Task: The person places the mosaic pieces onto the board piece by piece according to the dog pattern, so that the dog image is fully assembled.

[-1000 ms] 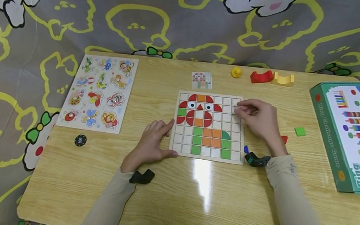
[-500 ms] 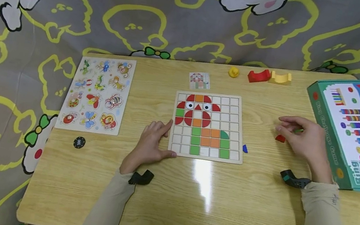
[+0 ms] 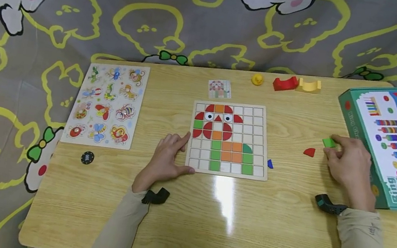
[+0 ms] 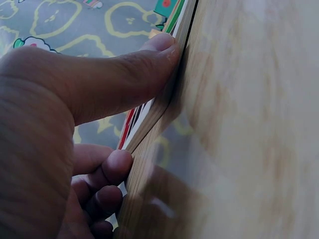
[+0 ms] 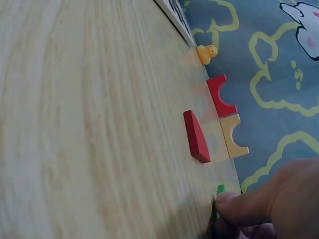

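Observation:
A square wooden grid board (image 3: 199,163) lies mid-table, with red, orange and green tiles and two eye tiles forming an animal figure. My left hand (image 3: 163,163) rests at its lower left corner. In the left wrist view the thumb (image 4: 124,74) lies along the board's edge and the other fingers bend loosely. On the right, my right hand (image 3: 348,164) pinches a green square tile (image 3: 328,142) between thumb and finger, at the tabletop. The right wrist view shows the green tile (image 5: 221,188) mostly hidden by the thumb. A red quarter-round tile (image 3: 309,152) lies left of that hand.
A blue tile (image 3: 270,163) lies beside the board. Behind the board are a picture card (image 3: 219,88), a rubber duck (image 3: 257,79), and red (image 3: 285,84) and yellow (image 3: 309,86) arch blocks. An insect puzzle (image 3: 106,103), black chip (image 3: 87,157) and game box (image 3: 394,145) flank it.
My right hand has moved right from the board's upper right side, past the red tile, and now pinches the green square tile. My left hand stays at the board's corner.

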The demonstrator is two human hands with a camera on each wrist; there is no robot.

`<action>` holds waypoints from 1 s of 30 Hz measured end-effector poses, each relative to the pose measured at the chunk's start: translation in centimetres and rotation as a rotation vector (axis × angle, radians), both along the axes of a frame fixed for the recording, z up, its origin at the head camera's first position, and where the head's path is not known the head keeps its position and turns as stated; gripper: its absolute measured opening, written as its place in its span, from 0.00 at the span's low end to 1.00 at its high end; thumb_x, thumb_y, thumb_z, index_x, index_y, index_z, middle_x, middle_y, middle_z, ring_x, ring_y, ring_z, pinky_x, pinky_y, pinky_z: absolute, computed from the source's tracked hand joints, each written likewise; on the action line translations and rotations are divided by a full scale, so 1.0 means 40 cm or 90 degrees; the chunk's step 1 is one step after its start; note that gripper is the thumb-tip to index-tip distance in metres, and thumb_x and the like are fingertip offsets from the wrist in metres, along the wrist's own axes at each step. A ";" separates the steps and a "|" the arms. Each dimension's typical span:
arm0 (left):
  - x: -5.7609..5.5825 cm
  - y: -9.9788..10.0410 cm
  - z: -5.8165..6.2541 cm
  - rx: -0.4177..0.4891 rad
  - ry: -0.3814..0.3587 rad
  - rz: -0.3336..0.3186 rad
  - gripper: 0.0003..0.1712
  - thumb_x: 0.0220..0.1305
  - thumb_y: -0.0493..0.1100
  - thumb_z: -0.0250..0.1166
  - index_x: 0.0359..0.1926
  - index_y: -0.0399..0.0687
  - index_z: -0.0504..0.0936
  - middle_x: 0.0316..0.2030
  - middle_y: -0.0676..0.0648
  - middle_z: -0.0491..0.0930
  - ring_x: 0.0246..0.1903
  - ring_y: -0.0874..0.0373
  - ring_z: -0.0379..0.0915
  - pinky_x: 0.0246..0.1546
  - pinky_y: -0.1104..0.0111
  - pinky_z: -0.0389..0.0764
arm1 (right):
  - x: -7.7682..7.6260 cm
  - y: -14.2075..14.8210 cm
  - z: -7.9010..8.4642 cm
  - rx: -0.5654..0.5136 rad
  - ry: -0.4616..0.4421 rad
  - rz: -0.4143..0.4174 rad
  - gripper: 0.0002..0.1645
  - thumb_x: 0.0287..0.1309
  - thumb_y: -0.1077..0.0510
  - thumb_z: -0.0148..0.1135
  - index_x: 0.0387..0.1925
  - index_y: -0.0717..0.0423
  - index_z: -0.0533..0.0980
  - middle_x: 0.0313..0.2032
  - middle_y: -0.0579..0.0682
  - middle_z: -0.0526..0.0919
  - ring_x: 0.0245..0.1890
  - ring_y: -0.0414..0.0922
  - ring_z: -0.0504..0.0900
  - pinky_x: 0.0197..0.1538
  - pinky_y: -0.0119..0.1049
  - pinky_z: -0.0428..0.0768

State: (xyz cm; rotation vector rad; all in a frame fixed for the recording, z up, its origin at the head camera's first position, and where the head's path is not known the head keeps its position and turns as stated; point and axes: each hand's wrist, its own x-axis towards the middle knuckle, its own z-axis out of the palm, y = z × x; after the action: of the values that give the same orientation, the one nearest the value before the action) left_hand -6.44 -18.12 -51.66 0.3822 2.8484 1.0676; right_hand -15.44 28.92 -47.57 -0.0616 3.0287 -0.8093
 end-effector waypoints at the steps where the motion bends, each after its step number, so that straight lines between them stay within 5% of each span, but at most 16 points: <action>1: 0.000 0.000 -0.001 -0.001 -0.001 -0.001 0.64 0.41 0.60 0.81 0.75 0.45 0.59 0.36 0.54 0.65 0.40 0.57 0.56 0.47 0.63 0.58 | -0.001 -0.001 -0.001 0.003 -0.003 -0.002 0.25 0.66 0.59 0.58 0.61 0.69 0.72 0.51 0.73 0.72 0.55 0.68 0.67 0.61 0.66 0.54; 9: 0.000 0.000 -0.001 -0.006 0.000 -0.004 0.64 0.42 0.60 0.81 0.75 0.45 0.59 0.36 0.54 0.66 0.41 0.57 0.56 0.48 0.63 0.58 | -0.005 -0.009 0.006 -0.010 -0.076 -0.019 0.28 0.63 0.44 0.63 0.49 0.65 0.76 0.44 0.66 0.80 0.40 0.60 0.80 0.55 0.59 0.62; 14: 0.000 0.001 -0.001 -0.007 -0.007 -0.004 0.64 0.42 0.61 0.80 0.75 0.45 0.58 0.36 0.54 0.65 0.41 0.57 0.56 0.48 0.63 0.58 | -0.006 0.000 0.006 -0.039 -0.074 -0.039 0.27 0.61 0.42 0.65 0.44 0.62 0.75 0.38 0.64 0.82 0.27 0.32 0.75 0.58 0.57 0.57; 17: 0.001 0.001 0.001 -0.005 -0.009 -0.002 0.64 0.41 0.60 0.81 0.75 0.45 0.59 0.36 0.54 0.65 0.41 0.57 0.56 0.47 0.63 0.57 | -0.008 0.007 0.004 -0.042 -0.049 -0.047 0.25 0.60 0.42 0.65 0.41 0.61 0.76 0.35 0.62 0.83 0.23 0.22 0.67 0.52 0.39 0.66; 21: 0.002 0.001 0.002 -0.006 -0.011 0.000 0.64 0.42 0.60 0.81 0.75 0.46 0.59 0.36 0.54 0.65 0.41 0.57 0.56 0.47 0.63 0.57 | -0.016 -0.001 0.006 -0.080 -0.028 -0.055 0.27 0.60 0.41 0.65 0.48 0.57 0.75 0.34 0.50 0.82 0.25 0.21 0.70 0.30 0.19 0.69; 25: 0.002 -0.001 0.002 -0.006 -0.013 -0.002 0.64 0.42 0.61 0.80 0.76 0.46 0.58 0.37 0.54 0.65 0.41 0.57 0.56 0.47 0.63 0.57 | -0.027 -0.038 0.013 -0.155 0.005 -0.032 0.26 0.63 0.46 0.63 0.57 0.53 0.74 0.32 0.42 0.78 0.26 0.23 0.74 0.31 0.18 0.68; 30: 0.000 -0.001 0.006 0.000 -0.011 -0.002 0.64 0.42 0.61 0.80 0.76 0.46 0.58 0.37 0.54 0.65 0.41 0.57 0.56 0.47 0.63 0.57 | -0.041 -0.107 0.014 -0.231 0.023 -0.007 0.21 0.62 0.50 0.65 0.54 0.53 0.78 0.30 0.37 0.80 0.27 0.27 0.77 0.28 0.21 0.71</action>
State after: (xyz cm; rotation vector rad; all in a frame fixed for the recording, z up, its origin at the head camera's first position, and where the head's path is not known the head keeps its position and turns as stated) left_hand -6.44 -18.16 -51.43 0.3755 2.8311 1.0644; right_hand -17.08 24.63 -47.00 -0.0603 2.8743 -1.3596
